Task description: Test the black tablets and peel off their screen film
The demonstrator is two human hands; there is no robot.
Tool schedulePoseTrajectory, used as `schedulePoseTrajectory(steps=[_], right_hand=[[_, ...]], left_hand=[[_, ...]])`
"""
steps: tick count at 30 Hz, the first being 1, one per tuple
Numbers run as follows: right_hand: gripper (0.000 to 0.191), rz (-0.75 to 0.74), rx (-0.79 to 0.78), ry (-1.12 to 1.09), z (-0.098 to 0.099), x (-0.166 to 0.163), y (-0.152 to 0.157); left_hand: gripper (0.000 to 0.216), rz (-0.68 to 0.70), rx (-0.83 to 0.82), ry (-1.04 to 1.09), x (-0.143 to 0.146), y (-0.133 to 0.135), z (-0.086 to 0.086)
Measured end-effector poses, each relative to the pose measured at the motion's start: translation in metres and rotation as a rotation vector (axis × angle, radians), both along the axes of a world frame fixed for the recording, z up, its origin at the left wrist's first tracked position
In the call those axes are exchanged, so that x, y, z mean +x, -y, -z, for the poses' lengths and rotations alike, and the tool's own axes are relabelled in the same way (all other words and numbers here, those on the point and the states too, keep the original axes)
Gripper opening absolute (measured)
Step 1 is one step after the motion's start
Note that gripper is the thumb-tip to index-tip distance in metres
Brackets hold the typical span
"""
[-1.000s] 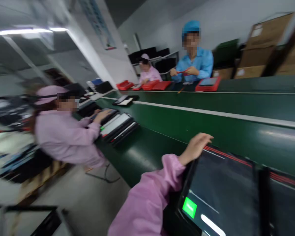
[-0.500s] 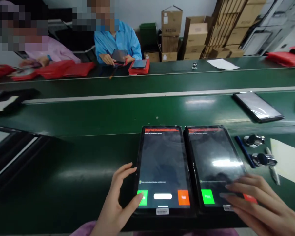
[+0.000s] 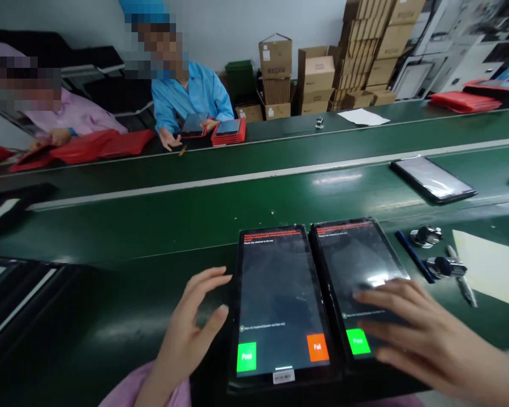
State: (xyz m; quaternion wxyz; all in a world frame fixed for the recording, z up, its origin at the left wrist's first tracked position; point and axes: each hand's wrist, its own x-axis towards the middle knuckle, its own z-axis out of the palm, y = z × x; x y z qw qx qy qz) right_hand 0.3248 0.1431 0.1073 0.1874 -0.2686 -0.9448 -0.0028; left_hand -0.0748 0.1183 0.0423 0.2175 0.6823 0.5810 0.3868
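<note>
Two black tablets lie side by side in front of me on the green bench. The left tablet [image 3: 277,294] shows red and white text at the top, a green Pass button and an orange Fail button. My left hand [image 3: 195,325] is beside its left edge, fingers spread and holding nothing. Over the lower half of the right tablet [image 3: 343,260] hovers my right hand [image 3: 424,333], its fingers apart and a little blurred. It covers the lower right of that screen; the green Pass button there stays visible. Whether its fingertips touch the glass I cannot tell.
Right of the tablets are a blue pen [image 3: 414,257], metal clamp-like pieces [image 3: 446,267], a white marker [image 3: 463,285] and a paper sheet [image 3: 492,265]. Another tablet [image 3: 435,178] lies farther back. Across the bench, co-workers handle devices beside red sleeves [image 3: 127,143].
My left hand has come off the left tablet's Pass button and moved left. The white bar between that tablet's buttons is gone. My right hand has shifted left and up over its screen.
</note>
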Motion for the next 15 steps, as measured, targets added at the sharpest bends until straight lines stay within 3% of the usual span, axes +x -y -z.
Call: schedulePoseTrajectory(steps=[4, 6, 9, 13, 15], right_hand=[[0.041, 0.180, -0.011, -0.003, 0.009, -0.013, -0.067], [0.043, 0.294, 0.012, 0.046, 0.019, -0.019, -0.096], [0.040, 0.316, 0.045, 0.080, 0.028, -0.023, -0.110], [0.050, 0.153, 0.051, 0.034, 0.022, -0.017, -0.085], [0.052, 0.166, 0.080, -0.001, 0.018, -0.014, -0.077]], left_hand=[[0.047, 0.108, 0.033, -0.373, 0.012, -0.073, -0.025], [0.045, 0.097, 0.013, -0.523, 0.023, -0.094, -0.030], [0.041, 0.113, 0.000, -0.651, 0.027, -0.092, -0.031], [0.039, 0.233, 0.077, -0.649, 0.010, -0.062, -0.030], [0.038, 0.198, 0.129, -0.635, 0.002, -0.057, -0.030]])
